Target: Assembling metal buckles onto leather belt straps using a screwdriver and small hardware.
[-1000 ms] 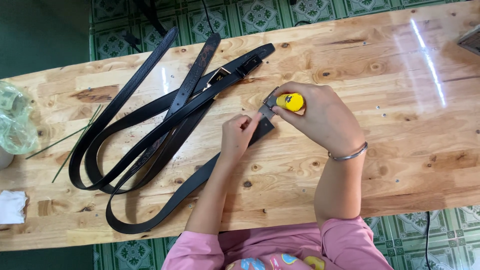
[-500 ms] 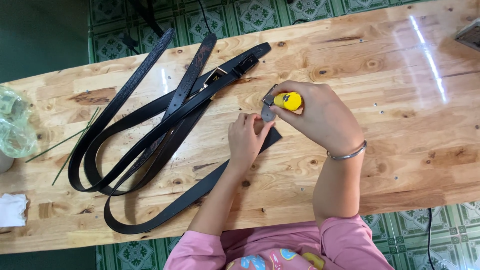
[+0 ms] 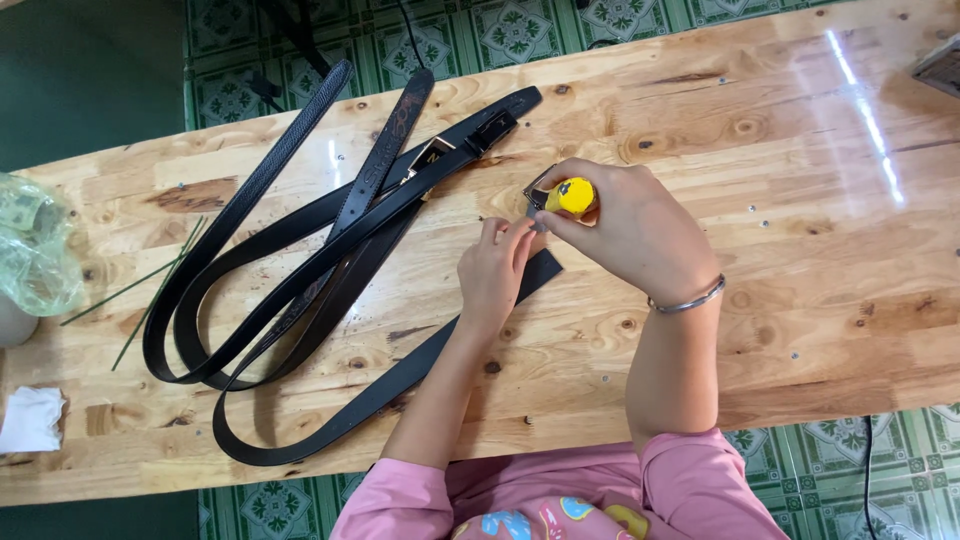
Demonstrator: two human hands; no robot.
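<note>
Your right hand (image 3: pixel 630 225) grips a yellow tool (image 3: pixel 570 195) at the buckle (image 3: pixel 537 192); your left hand (image 3: pixel 495 268) pinches the belt (image 3: pixel 400 375) end. Fastening looks unfinished; other belts (image 3: pixel 300 230) lie untouched.

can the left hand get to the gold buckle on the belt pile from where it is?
Probably yes. The left hand rests on the belt end, and only bare table and flat straps lie between it and the gold buckle.
</note>
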